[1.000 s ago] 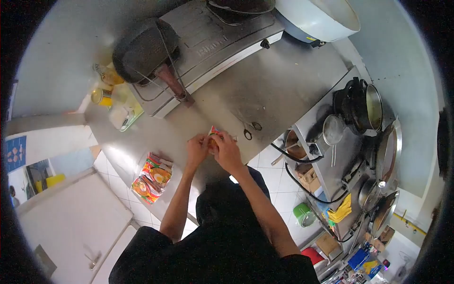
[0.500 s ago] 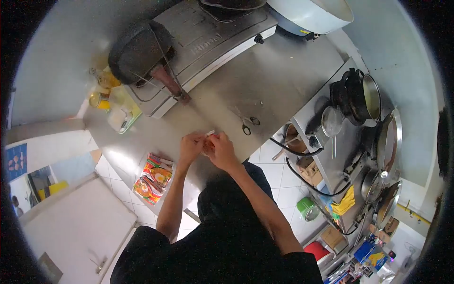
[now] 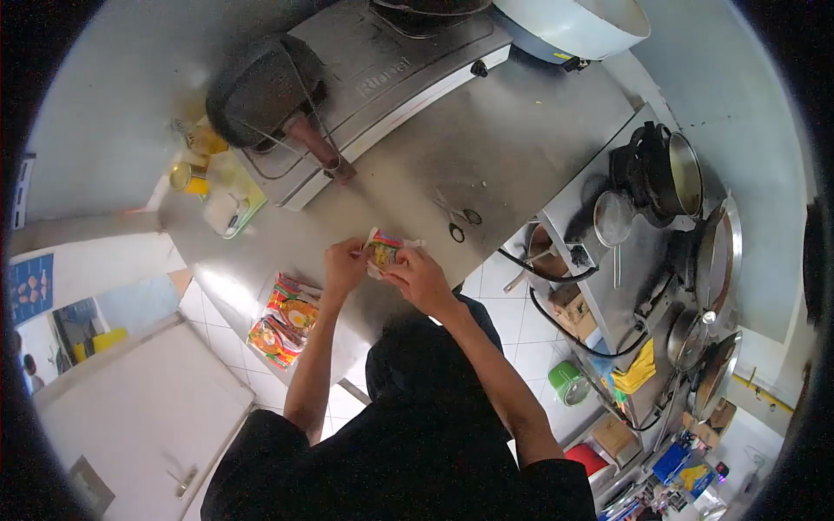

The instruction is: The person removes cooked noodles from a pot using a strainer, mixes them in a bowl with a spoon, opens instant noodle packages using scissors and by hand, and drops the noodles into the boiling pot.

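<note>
A red and yellow instant noodle packet [image 3: 383,253] is held up between my two hands, just above the steel counter. My left hand [image 3: 346,265] pinches its left edge. The fingers of my right hand [image 3: 421,280] close on its right side and cover part of the print. Whether the wrapper is torn cannot be made out. More instant noodle packets [image 3: 287,317] lie in a pile on the counter to the left of my left forearm. A pair of scissors [image 3: 458,222] with black handles rests on the counter, ahead and to the right of my hands.
A gas stove [image 3: 373,87] stands along the back, with a dark pan [image 3: 265,91] at its left. A green-rimmed tray [image 3: 248,208] and a yellow can [image 3: 188,178] sit at far left. Pots [image 3: 686,178] and a strainer [image 3: 613,217] crowd the right-hand shelf.
My hands have moved slightly apart, and the packet is now turned so that its printed face shows. Before, it was bunched and mostly covered by my fingers. The scissors lie still.
</note>
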The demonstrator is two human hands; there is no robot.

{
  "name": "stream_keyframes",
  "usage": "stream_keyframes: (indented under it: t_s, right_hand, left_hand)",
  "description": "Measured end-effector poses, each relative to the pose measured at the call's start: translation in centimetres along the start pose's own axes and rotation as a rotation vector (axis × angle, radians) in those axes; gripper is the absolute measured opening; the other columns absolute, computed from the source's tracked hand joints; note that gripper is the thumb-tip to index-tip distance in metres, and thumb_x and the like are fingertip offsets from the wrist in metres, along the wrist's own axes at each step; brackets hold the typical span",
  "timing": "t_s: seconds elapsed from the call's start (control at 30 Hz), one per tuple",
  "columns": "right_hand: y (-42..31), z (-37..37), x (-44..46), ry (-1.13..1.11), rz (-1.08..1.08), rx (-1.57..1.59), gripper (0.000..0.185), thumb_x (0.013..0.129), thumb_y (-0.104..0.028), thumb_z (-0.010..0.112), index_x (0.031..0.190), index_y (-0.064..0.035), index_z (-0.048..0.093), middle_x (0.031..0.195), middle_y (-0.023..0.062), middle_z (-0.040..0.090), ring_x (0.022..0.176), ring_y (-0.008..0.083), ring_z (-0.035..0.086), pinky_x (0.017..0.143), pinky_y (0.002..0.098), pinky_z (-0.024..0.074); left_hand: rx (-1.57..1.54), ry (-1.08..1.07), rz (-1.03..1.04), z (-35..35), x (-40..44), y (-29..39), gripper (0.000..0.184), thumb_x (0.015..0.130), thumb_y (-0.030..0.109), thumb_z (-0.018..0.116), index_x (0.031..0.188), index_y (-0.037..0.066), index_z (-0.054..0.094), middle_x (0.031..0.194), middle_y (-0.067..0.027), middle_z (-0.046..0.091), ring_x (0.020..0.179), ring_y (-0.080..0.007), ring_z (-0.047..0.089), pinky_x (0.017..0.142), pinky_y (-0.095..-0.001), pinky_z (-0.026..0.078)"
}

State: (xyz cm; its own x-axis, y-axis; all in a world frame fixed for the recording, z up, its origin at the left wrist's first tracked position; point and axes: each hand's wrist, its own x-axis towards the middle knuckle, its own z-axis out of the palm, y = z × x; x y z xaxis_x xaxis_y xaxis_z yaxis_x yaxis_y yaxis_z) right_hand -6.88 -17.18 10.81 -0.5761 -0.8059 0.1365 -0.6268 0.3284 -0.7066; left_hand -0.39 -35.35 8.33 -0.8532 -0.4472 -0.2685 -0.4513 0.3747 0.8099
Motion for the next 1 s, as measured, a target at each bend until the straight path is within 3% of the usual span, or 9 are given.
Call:
stream_keyframes:
  t_s: [0.23, 0.3, 0.4, 0.5, 0.57, 0.7, 0.8, 0.93, 1.0]
  right_hand:
    - [-1.2, 0.2, -0.2, -0.01, -0.174, -0.208, 0.019, 0.083, -0.021, 0.066, 0.097, -0.0082, 0.063, 0.104, 0.0099, 0.054, 0.098, 0.0282, 0.053, 0.08, 0.043, 0.0467]
    - [-1.1, 0.1, -0.4, -0.074, -0.224, -0.249, 0.019, 0.084, -0.021, 0.065, 0.098, -0.0079, 0.063, 0.106, 0.0108, 0.054, 0.099, 0.0283, 0.053, 0.08, 0.0436, 0.0466]
    - [-1.2, -1.2, 0.1, 0.03, -0.184, -0.249, 0.021, 0.084, -0.021, 0.065, 0.099, -0.0061, 0.062, 0.108, 0.0114, 0.054, 0.102, 0.0314, 0.053, 0.08, 0.0437, 0.0465]
    - [-1.0, -1.1, 1.1, 0.216, 0.093, -0.115, 0.026, 0.084, -0.018, 0.063, 0.106, -0.0053, 0.059, 0.106, 0.0125, 0.055, 0.1, 0.0333, 0.055, 0.078, 0.0436, 0.0485]
    - [-0.9, -1.5, 1.4, 0.132, 0.13, -0.111, 0.024, 0.084, -0.017, 0.064, 0.102, -0.0037, 0.059, 0.1, 0.0138, 0.058, 0.091, 0.0334, 0.059, 0.075, 0.0417, 0.0498]
    - [1.1, -0.7, 1.7, 0.124, 0.006, -0.2, 0.02, 0.084, -0.016, 0.063, 0.098, -0.0025, 0.059, 0.089, 0.0162, 0.062, 0.078, 0.0326, 0.063, 0.068, 0.0403, 0.0512]
    - [2.0, -0.8, 2.0, 0.094, 0.027, -0.202, 0.021, 0.084, -0.017, 0.064, 0.098, -0.0017, 0.059, 0.087, 0.0175, 0.063, 0.076, 0.0339, 0.064, 0.065, 0.041, 0.0508]
    - [0.6, -1.1, 1.4, 0.045, 0.272, -0.08, 0.019, 0.084, -0.016, 0.063, 0.092, 0.0003, 0.057, 0.083, 0.0152, 0.062, 0.081, 0.0337, 0.063, 0.068, 0.042, 0.0506]
    - [0.7, 0.1, 0.5, -0.021, 0.435, 0.054, 0.017, 0.083, -0.014, 0.063, 0.09, 0.001, 0.057, 0.081, 0.0163, 0.062, 0.081, 0.0349, 0.063, 0.069, 0.0429, 0.0499]
  left_hand:
    - [0.1, 0.226, 0.164, 1.2, -0.9, 1.0, 0.015, 0.08, 0.01, 0.063, 0.089, 0.001, 0.07, 0.076, -0.0186, 0.067, 0.064, -0.0337, 0.065, 0.061, -0.0375, 0.052]
    - [0.124, 0.164, 0.186, 1.0, -1.1, 1.8, 0.016, 0.079, 0.009, 0.061, 0.09, 0.001, 0.07, 0.08, -0.0191, 0.066, 0.07, -0.035, 0.065, 0.063, -0.0386, 0.052]
    - [0.163, 0.073, 0.274, 0.2, -1.4, 3.1, 0.017, 0.079, 0.008, 0.06, 0.092, 0.002, 0.069, 0.084, -0.0195, 0.065, 0.076, -0.0359, 0.064, 0.066, -0.0408, 0.051]
    - [0.211, 0.043, 0.295, 0.4, -1.8, 3.3, 0.018, 0.079, 0.007, 0.06, 0.094, 0.003, 0.069, 0.084, -0.0189, 0.064, 0.078, -0.0364, 0.063, 0.068, -0.0428, 0.05]
    - [0.201, 0.071, 0.29, 0.7, -2.2, 3.4, 0.018, 0.079, 0.007, 0.06, 0.094, 0.003, 0.069, 0.083, -0.0181, 0.064, 0.079, -0.0365, 0.062, 0.069, -0.0435, 0.05]
    - [0.154, 0.133, 0.301, 1.2, -2.5, 3.5, 0.015, 0.08, 0.008, 0.06, 0.091, 0.003, 0.068, 0.082, -0.0169, 0.064, 0.078, -0.0361, 0.062, 0.07, -0.0436, 0.051]
    - [0.173, 0.149, 0.315, 1.6, -2.6, 3.4, 0.012, 0.081, 0.009, 0.06, 0.088, 0.003, 0.068, 0.084, -0.0171, 0.064, 0.078, -0.0364, 0.062, 0.07, -0.0438, 0.05]
    - [0.031, 0.213, 0.221, 3.0, -3.1, 3.0, 0.012, 0.084, 0.011, 0.059, 0.088, 0.003, 0.066, 0.087, -0.0185, 0.064, 0.08, -0.0379, 0.062, 0.071, -0.0455, 0.05]
    - [0.035, 0.275, 0.101, 4.4, -3.5, 2.8, 0.014, 0.085, 0.01, 0.057, 0.095, 0.002, 0.063, 0.088, -0.0199, 0.064, 0.081, -0.0393, 0.062, 0.071, -0.0466, 0.049]
